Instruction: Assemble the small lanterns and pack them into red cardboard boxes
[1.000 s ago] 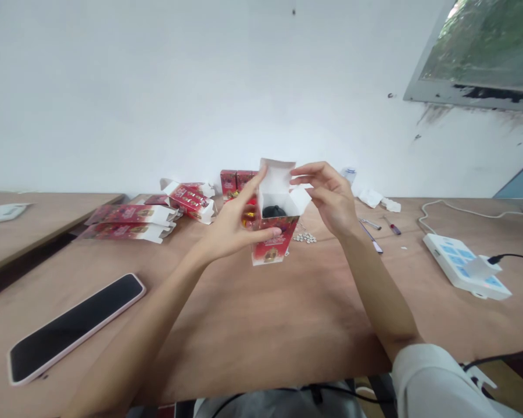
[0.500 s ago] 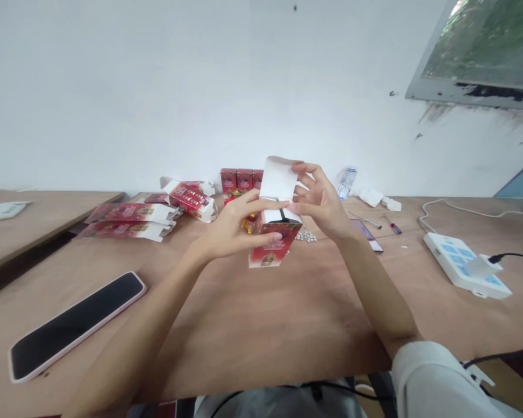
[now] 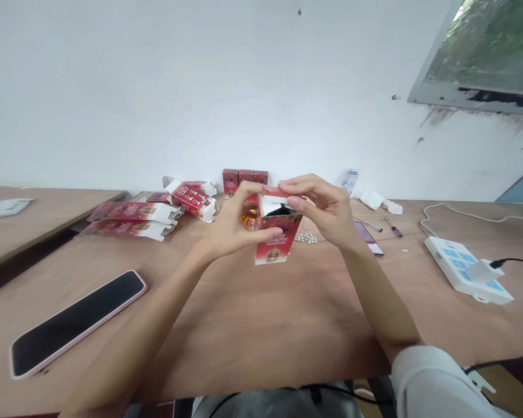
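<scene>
A red printed carton (image 3: 277, 244) is held up over the middle of the table, its top partly open with white flaps and a dark gap inside. My left hand (image 3: 233, 226) grips the carton from the left, thumb across its front face and fingers around the back edge. At the top, my right hand (image 3: 325, 209) pinches the lid flap (image 3: 275, 190) between thumb and fingers, bending it over the opening. Something gold and red (image 3: 249, 220) shows behind my left hand, partly hidden. Small silvery discs (image 3: 306, 238) lie on the table behind the carton.
Red boxes (image 3: 245, 177) stand along the wall. Flattened cartons (image 3: 131, 219) lie to the left, near a black-screened phone (image 3: 78, 322). On the right are another phone (image 3: 369, 238), a small screwdriver (image 3: 393, 227), crumpled tissue (image 3: 372, 198) and a white power strip (image 3: 468, 270) with cables.
The lid flap, upright half a second ago, is now folded down toward the opening by my right hand. My left index finger has moved off the carton's top to its back edge.
</scene>
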Demonstrator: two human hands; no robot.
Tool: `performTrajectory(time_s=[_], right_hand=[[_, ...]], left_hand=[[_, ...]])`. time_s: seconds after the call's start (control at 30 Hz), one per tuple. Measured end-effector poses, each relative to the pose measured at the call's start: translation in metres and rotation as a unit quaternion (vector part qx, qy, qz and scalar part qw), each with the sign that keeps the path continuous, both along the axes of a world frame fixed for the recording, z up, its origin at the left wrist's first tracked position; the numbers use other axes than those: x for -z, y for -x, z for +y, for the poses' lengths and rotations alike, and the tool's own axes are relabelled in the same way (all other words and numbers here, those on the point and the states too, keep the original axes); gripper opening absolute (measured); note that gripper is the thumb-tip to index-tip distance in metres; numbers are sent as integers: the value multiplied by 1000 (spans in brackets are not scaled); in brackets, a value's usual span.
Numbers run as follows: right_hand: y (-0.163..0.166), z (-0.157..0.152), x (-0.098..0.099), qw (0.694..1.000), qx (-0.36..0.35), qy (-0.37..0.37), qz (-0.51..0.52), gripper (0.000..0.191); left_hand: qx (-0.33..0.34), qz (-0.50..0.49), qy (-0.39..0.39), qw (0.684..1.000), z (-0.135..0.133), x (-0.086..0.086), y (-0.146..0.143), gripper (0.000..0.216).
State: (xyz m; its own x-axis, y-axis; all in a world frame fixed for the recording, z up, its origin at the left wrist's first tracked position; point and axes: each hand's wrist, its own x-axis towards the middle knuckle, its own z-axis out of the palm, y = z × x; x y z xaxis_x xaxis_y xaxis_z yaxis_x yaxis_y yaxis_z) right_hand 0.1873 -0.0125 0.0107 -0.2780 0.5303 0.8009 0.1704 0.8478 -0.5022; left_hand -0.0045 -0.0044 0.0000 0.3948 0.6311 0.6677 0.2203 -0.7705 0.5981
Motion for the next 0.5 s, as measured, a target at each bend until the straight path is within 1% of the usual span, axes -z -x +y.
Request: performTrajectory(time_s=[0.1, 0.17, 0.23, 0.27, 0.33, 0.4, 0.5], right_hand=[[-2, -2, -2, 1000, -23, 4, -15, 19], [-4, -4, -4, 998, -52, -1, -46, 21], [-4, -5, -5, 995, -64, -11, -77, 21], [-4, -6, -6, 994, -62, -15, -91, 23], [-2, -6, -6, 992, -50, -16, -114, 33], [-2, -3, -5, 991, -36, -10, -129, 41], [-8, 13, 0, 995, 3, 2, -104, 48]], left_hand=[[31, -67, 48, 996, -2, 1, -2, 65], [35, -91, 59, 993, -3, -1, -3, 69], [35, -109, 58, 992, -2, -2, -3, 69], [36, -119, 55, 991, -1, -3, -3, 67], [39, -131, 54, 989, 2, -2, -2, 62], [39, -123, 60, 990, 7, -2, -1, 59], [15, -116, 53, 992, 14, -5, 6, 55]])
